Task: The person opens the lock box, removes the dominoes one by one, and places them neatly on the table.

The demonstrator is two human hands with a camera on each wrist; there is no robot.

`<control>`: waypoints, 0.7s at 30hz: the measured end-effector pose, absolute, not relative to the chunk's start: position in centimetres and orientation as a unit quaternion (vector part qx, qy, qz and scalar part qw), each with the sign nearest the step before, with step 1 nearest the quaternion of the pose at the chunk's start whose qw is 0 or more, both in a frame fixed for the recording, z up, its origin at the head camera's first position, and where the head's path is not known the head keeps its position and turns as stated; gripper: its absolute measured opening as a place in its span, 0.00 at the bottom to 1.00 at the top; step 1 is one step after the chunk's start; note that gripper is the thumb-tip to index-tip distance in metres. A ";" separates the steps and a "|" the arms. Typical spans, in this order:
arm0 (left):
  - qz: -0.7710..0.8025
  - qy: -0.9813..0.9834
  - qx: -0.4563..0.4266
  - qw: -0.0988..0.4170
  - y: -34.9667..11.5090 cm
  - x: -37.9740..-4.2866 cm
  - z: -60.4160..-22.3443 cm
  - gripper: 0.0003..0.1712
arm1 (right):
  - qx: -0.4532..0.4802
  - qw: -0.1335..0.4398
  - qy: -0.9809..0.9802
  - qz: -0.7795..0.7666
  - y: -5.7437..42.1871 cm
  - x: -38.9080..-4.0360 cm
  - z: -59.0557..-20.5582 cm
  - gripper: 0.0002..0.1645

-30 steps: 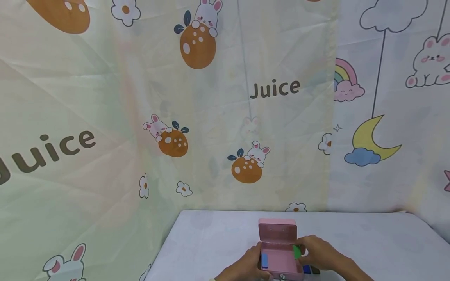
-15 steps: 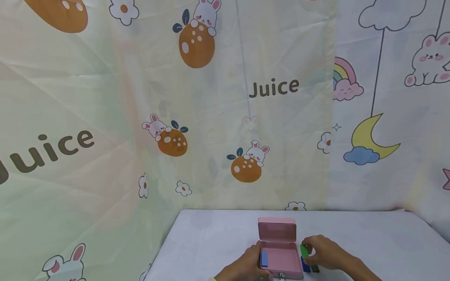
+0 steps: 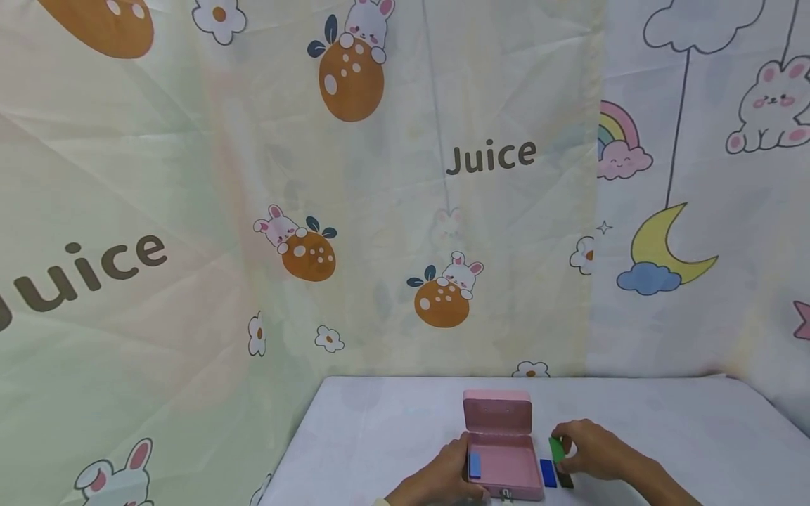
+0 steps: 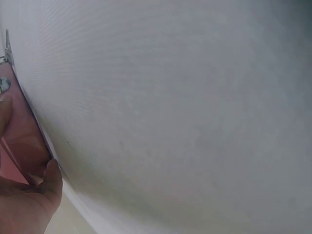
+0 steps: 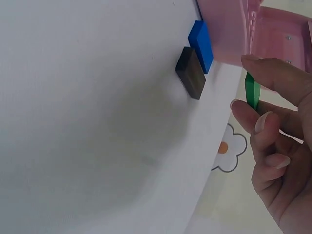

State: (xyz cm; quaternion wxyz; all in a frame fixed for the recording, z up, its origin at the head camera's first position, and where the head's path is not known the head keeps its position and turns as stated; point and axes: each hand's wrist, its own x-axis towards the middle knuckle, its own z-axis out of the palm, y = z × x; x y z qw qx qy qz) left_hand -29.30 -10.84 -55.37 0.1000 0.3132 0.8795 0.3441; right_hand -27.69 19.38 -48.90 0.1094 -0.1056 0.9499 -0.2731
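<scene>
A pink metal box (image 3: 504, 460) stands with its lid (image 3: 498, 414) raised. Inside it, against the left wall, sits a light blue block (image 3: 474, 465). My left hand (image 3: 446, 469) grips the box at its left side; in the left wrist view, fingers and thumb reach round the pink wall. To the right of the box, my right hand (image 3: 593, 451) pinches a green block (image 5: 251, 91) between thumb and fingers. Beneath and beside it, a dark blue block (image 5: 200, 46) and a dark brown block (image 5: 191, 73) lie side by side on the table.
The white table (image 3: 386, 429) extends around the box on all sides. A metal latch (image 3: 505, 494) shows on the box's front. Printed fabric (image 3: 380, 211) hangs behind and to the left of the table.
My right hand has carried the green block from the box's right edge out to the right, over the loose blocks, uncovering the dark blue one. My left hand keeps its grip on the box.
</scene>
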 end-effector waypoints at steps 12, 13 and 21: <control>0.311 0.904 0.274 0.106 -10.6 -29.5 -55.0 0.49 | -0.102 0.123 0.946 -0.283 20.9 -28.6 -50.0 0.23; 0.310 0.905 0.273 0.106 -10.6 -29.4 -55.0 0.49 | -0.101 0.126 0.946 -0.281 21.0 -28.6 -50.1 0.23; 0.313 0.904 0.274 0.104 -10.5 -29.2 -55.0 0.49 | -0.095 0.129 0.947 -0.277 21.8 -28.6 -51.3 0.23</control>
